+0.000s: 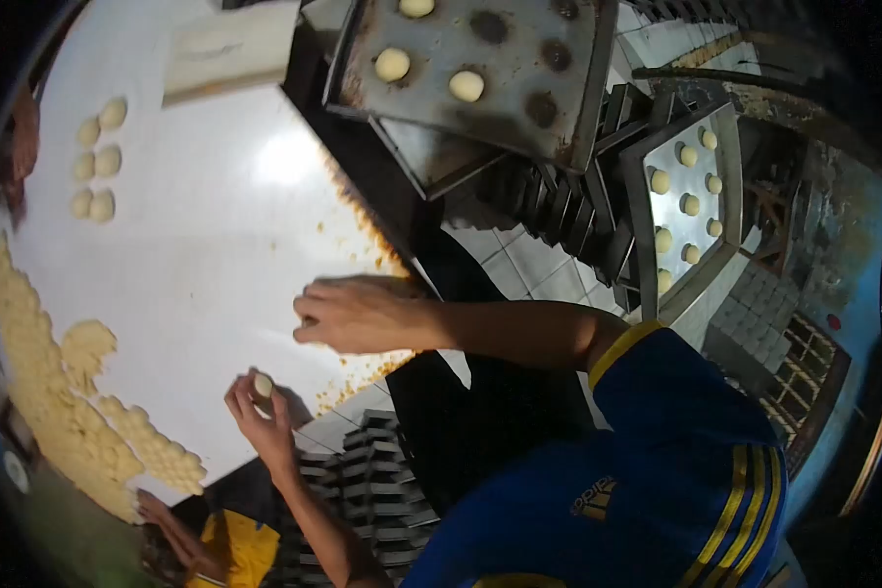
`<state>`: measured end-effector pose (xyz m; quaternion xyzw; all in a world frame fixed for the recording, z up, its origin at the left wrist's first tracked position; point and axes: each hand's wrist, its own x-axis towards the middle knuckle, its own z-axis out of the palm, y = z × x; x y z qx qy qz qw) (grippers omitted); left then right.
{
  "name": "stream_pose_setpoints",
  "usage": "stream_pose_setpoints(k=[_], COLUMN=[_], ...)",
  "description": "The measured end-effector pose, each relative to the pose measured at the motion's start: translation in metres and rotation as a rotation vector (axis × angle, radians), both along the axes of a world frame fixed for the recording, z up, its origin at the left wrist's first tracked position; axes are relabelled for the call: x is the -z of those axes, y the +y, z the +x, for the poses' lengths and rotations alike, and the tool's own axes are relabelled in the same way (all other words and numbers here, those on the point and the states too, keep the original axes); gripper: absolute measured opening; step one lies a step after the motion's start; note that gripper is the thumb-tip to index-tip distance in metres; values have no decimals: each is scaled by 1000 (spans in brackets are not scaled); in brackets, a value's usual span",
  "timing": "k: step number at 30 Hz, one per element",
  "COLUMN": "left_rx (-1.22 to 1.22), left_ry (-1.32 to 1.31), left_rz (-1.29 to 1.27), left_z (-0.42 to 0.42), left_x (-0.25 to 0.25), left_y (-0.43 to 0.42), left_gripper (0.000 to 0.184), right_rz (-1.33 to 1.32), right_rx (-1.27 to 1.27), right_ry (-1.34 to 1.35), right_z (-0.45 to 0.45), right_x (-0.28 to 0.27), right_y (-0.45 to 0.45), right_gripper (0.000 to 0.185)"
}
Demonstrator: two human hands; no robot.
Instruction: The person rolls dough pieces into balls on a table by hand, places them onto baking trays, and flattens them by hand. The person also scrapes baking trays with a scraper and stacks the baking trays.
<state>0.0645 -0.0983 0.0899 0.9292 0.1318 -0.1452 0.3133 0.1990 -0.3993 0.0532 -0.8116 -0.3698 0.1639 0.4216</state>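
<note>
My left hand [268, 419] pinches a small pale dough ball [264, 385] between thumb and fingers, just above the near corner of the white table [206, 255]. My right hand [358, 316] is curled palm down on the table near its crumb-strewn edge. Its fingers are bent inward, and whatever lies under the palm is hidden. Several dough balls [108, 160] sit in two short rows at the upper left of the table. A long mass of dough pieces [64, 421] lies along the far left side, with a loose clump [88, 351] beside it.
A dark tray [431, 49] with dough balls is at the top. Another tray [674, 206] of dough balls rests on stacked pans at the right. More pans [372, 490] are stacked below the table. A co-worker in yellow [240, 544] reaches in at the bottom; another person's hand [24, 137] is far left.
</note>
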Motion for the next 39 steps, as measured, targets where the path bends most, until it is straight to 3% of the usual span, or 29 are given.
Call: stream_pose_setpoints(k=[3, 4, 7, 9, 10, 12, 15, 17, 19, 23, 27, 29, 33, 36, 39], left_rx=[49, 82, 25, 211, 338, 580, 695, 759, 780, 828, 801, 719, 791, 910, 937], left_ry=[140, 108, -99, -239, -280, -346, -444, -388, -350, -318, -333, -461, -582, -525, -532], left_rz=[49, 85, -76, -173, -234, -225, -269, -213, -193, -53, -46, -44, -113, 118, 167], left_z=[52, 72, 160, 230, 267, 337, 414, 447, 459, 454, 443, 435, 437, 433, 427], left_x=[-41, -51, -66, -58, -49, -30, 44, 83, 121, 161, 153, 143, 160, 181, 187], left_y=[-20, -29, -107, -186, -231, -321, -425, -473, -501, -516, -511, -514, -519, -526, -526], left_gripper=[39, 38, 40, 40, 40, 42, 47, 47, 48, 56, 67, 71, 70, 67, 73], right_rz=[86, 95, 481, 200, 187, 53, -119, -200, -293, -392, -332, -323, -412, -551, -606], right_rx=[-87, -64, 359, 656, 847, 1109, 1276, 1328, 1374, 1424, 1442, 1434, 1335, 1305, 1292], right_ry=[374, 367, 719, 351, 114, 33, -122, -201, -265, -93, -184, -237, -277, -230, -210], right_z=[45, 59, 94, 122, 129, 149, 175, 185, 189, 191, 191, 195, 211, 210, 202], right_x=[-32, -37, -40, -33, -13, 16, 82, 98, 113, 125, 108, 102, 115, 135, 150], right_y=[-39, -65, -166, -246, -281, -341, -401, -411, -411, -404, -400, -398, -391, -385, -384], right_gripper=[32, 32, 48, 54, 50, 44, 47, 47, 48, 54, 64, 66, 76, 81, 82])
